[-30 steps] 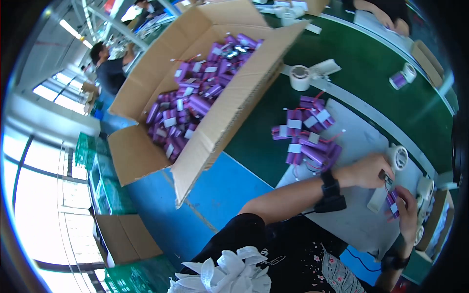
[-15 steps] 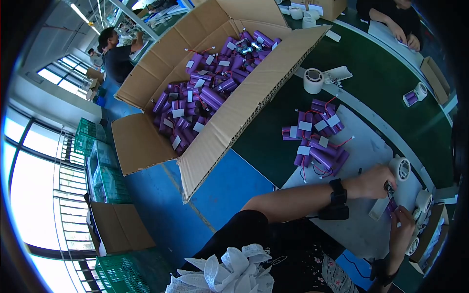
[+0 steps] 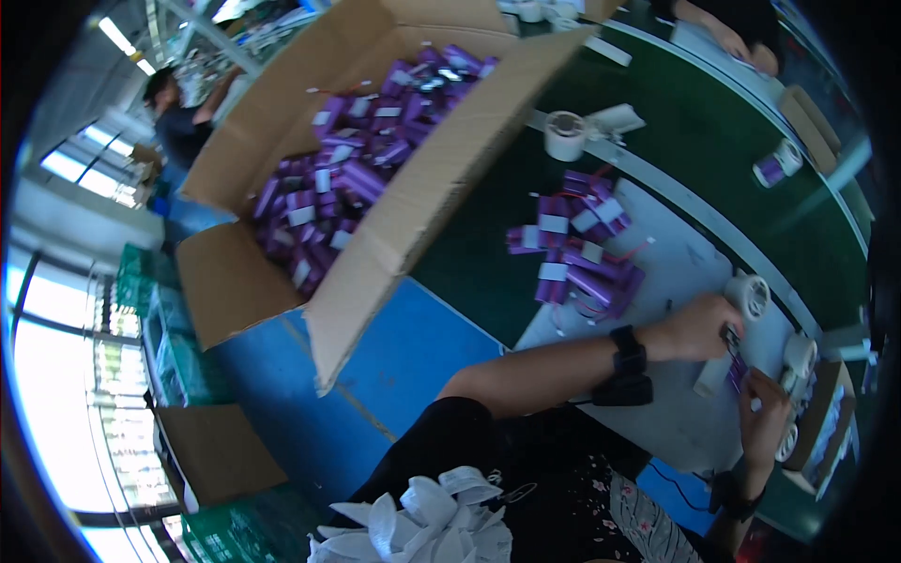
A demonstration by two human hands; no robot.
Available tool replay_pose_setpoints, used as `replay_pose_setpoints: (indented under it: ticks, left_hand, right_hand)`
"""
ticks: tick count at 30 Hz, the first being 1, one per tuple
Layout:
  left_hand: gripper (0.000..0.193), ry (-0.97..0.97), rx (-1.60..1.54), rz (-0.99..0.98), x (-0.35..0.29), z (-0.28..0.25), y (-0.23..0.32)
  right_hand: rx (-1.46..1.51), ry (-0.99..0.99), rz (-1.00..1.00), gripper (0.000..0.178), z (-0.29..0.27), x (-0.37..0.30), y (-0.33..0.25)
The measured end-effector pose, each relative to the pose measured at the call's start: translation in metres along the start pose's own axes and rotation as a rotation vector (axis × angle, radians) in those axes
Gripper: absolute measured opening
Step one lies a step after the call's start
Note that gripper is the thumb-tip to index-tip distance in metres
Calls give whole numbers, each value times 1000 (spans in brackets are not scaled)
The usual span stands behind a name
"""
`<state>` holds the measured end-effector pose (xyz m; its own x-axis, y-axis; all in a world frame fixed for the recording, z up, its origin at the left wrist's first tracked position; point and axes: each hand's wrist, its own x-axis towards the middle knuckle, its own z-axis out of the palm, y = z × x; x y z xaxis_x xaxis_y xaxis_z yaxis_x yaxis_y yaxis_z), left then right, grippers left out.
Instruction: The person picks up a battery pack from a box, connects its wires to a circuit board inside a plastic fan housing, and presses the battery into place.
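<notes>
Daylight pours in from the windows (image 3: 61,403) on the left, burnt out to plain white with a bluish fringe at the lens rim. A ceiling light (image 3: 117,38) shines at the upper left, yet the room beneath is fairly dim and cool in tone. Inside the cardboard box (image 3: 361,239), small glints sit on the purple cylinders (image 3: 361,178); the black clothing (image 3: 554,507) sinks into near-featureless dark. A faint pale streak crosses the green table (image 3: 713,122) at the right. Fisheye bending curves the table's far edge, and black vignetting fills the corners. Slight blur softens everything, leaving the fingers (image 3: 765,387) and the purple piece (image 3: 737,369) indistinct.
</notes>
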<state>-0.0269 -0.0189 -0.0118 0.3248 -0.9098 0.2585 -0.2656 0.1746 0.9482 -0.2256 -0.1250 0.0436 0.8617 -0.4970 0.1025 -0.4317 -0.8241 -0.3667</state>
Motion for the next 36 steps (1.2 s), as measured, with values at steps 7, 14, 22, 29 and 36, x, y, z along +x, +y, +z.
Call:
replay_pose_setpoints:
  ticks: [7, 14, 22, 29, 36]
  left_hand:
    - [25, 108, 72, -6, -6, -2, -4]
    - [24, 83, 93, 8, -8, 2, 0]
    - [25, 109, 83, 74, -6, 3, -6]
    - [27, 37, 79, -5, -4, -3, -1]
    - [26, 58, 37, -29, -2, -1, 5]
  right_hand:
    - [22, 117, -138, 10, 7, 2, -11]
    - [-371, 22, -203, 12, 9, 5, -22]
    - [-252, 82, 137, 16, -52, 8, 39]
    - [-189, 125, 302, 44, -61, 12, 13]
    - [113, -267, -197, 56, -8, 41, 4]
